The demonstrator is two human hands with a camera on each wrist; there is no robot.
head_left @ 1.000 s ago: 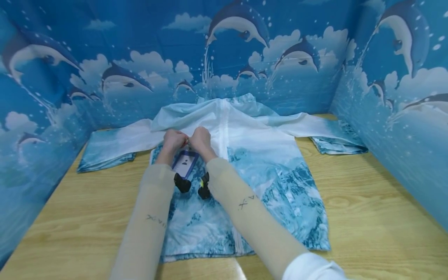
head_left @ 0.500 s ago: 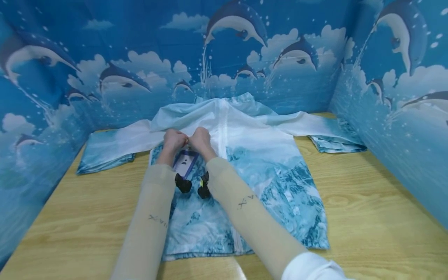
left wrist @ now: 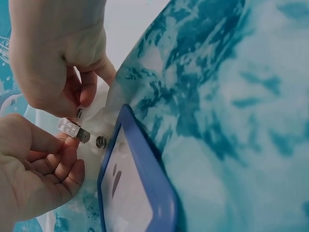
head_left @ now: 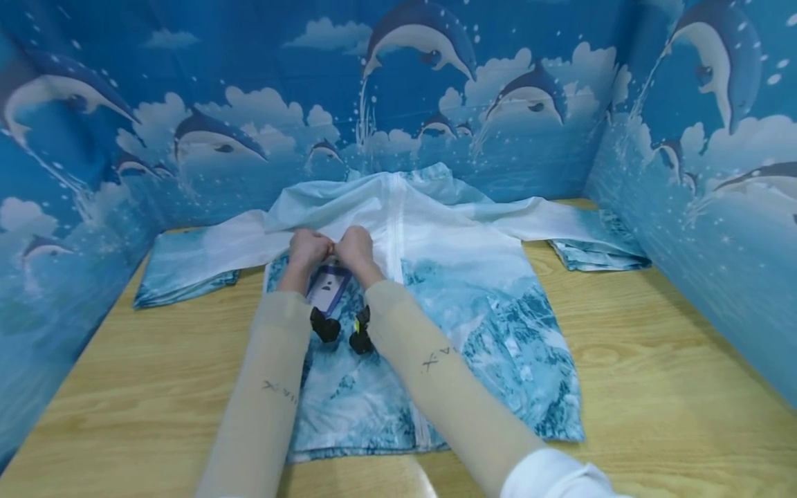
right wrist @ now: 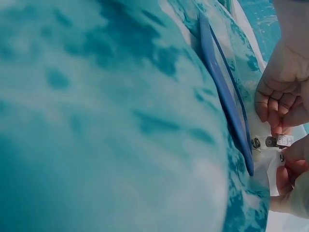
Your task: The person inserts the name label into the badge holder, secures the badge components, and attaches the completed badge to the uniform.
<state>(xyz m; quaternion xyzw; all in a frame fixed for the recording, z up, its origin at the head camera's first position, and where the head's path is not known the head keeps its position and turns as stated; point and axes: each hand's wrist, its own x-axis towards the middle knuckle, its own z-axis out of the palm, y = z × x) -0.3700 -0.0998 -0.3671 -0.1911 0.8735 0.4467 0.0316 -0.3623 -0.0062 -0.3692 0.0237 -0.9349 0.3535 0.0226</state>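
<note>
My left hand [head_left: 308,250] and right hand [head_left: 356,249] meet over the upper left part of a blue-and-white zip jacket [head_left: 492,304]. Just beneath them hangs a blue-framed ID badge [head_left: 328,289] with a white card. In the left wrist view, the left hand's curled fingers and thumb pinch the badge's small metal clip [left wrist: 70,129]. The right hand, at the top of that view, pinches the snap end [left wrist: 79,113] of a translucent badge strap. The strap's other metal snap [left wrist: 100,141] sits by the badge's top edge.
The jacket lies front up on a wood-grain table [head_left: 654,360], its left sleeve [head_left: 193,263] and right sleeve [head_left: 591,235] folded back at the cuffs. Dolphin-print curtains [head_left: 268,62] enclose the back and sides. Black wrist devices [head_left: 325,325] hang over the jacket.
The badge's top edge sits slightly closer to the hands, and less of the strap shows. Both hands keep nearly the same place; the head view has shifted a little.
</note>
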